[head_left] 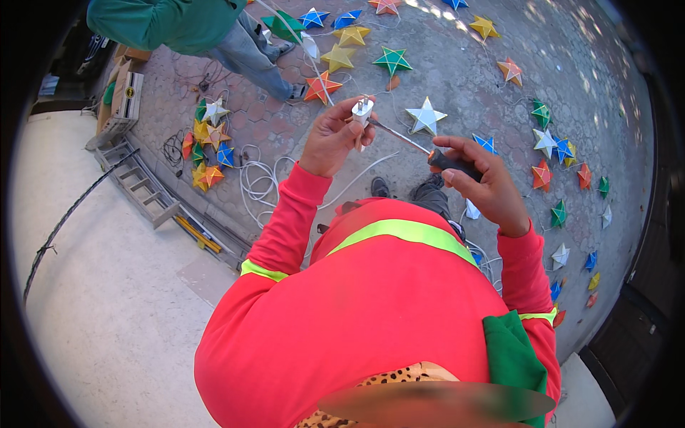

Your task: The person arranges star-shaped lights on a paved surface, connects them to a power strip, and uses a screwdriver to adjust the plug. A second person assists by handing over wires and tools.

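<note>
My left hand (pixel 332 135) grips a white electrical plug (pixel 362 111), held up in front of me. My right hand (pixel 485 187) holds a screwdriver (pixel 441 158) by its dark handle. Its thin metal shaft runs up and left, with the tip at the plug. Both arms wear red sleeves with yellow-green bands. A white cord (pixel 357 175) hangs down from below the plug toward the paved ground.
Coloured paper star lanterns (pixel 426 115) lie spread on the paving ahead and to the right, with a pile (pixel 207 146) at the left. White cable coils (pixel 260 182) lie near a metal ladder (pixel 143 185). Another person in a green top (pixel 178 25) stands at top left, beside cardboard boxes (pixel 127 93).
</note>
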### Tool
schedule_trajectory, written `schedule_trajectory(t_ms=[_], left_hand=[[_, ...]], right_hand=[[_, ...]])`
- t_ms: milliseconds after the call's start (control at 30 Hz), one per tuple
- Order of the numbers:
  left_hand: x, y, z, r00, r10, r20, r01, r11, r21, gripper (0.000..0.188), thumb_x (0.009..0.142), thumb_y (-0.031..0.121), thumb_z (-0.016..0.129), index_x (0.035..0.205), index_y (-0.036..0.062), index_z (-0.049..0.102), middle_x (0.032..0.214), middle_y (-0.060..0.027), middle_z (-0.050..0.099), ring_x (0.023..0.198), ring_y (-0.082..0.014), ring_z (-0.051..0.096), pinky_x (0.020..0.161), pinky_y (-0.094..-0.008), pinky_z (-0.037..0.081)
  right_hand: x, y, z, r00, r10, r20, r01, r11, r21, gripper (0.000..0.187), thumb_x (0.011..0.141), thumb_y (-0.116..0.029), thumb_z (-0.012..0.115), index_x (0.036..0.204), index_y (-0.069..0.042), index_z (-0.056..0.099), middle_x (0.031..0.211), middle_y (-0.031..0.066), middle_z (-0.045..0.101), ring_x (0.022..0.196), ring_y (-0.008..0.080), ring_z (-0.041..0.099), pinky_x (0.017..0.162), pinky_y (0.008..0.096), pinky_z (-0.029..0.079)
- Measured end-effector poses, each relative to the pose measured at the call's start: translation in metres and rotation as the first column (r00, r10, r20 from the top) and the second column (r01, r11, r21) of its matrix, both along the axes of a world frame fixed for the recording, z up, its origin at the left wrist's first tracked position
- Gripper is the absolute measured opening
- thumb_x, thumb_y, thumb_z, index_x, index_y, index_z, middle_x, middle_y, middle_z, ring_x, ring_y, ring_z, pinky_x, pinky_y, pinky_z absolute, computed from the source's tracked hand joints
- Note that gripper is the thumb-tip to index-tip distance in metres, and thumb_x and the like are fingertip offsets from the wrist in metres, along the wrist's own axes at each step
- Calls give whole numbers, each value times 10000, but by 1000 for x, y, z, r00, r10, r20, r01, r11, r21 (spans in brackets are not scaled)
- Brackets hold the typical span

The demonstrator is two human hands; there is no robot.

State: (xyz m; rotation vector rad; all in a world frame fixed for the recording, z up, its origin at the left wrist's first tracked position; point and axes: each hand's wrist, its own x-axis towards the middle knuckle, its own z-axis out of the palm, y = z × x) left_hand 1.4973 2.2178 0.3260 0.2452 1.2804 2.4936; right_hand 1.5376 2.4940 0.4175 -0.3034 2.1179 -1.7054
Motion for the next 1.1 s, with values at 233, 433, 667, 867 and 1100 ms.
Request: schedule_trajectory(t_ms=[233,433,667,867,1100], left_hand=[[5,7,-4,996,10,93,-22,992,122,413,926,148,616,1308,24,516,1041,-78,617,829,-148,576,706,-284,474],[9,13,-2,988,11,152,-30,992,126,386,933,131,605,1293,15,526,1025,-71,617,820,-146,574,696,-288,469],[13,17,-6,984,-26,177,-4,986,164,425,938,165,608,1327,35,497,1049,-53,621,857,-127,610,733,-274,499],[15,18,-12,981,-32,193,0,987,163,447,943,188,605,1350,51,479,1065,-42,619,871,-115,620,757,-271,512],[16,17,-14,977,-51,205,8,979,205,443,947,186,598,1352,52,476,1069,-46,614,883,-121,612,758,-282,507]], right_hand=[[-6,-2,18,927,112,-359,-19,968,251,342,822,-18,635,1161,-45,595,944,102,644,828,192,642,733,295,521],[-6,-5,31,932,45,-360,66,954,292,291,807,-24,657,1091,-40,596,928,116,630,769,244,648,718,322,540],[-9,-3,41,824,213,-524,106,852,513,227,803,-93,678,1001,-42,579,928,125,618,749,297,635,628,364,500],[-8,-7,48,763,289,-578,158,784,601,224,796,-105,680,985,-47,574,880,120,602,758,308,619,651,387,482],[-9,-5,50,813,334,-478,97,731,676,237,779,-104,691,991,-60,595,936,109,602,880,314,598,728,400,479]])
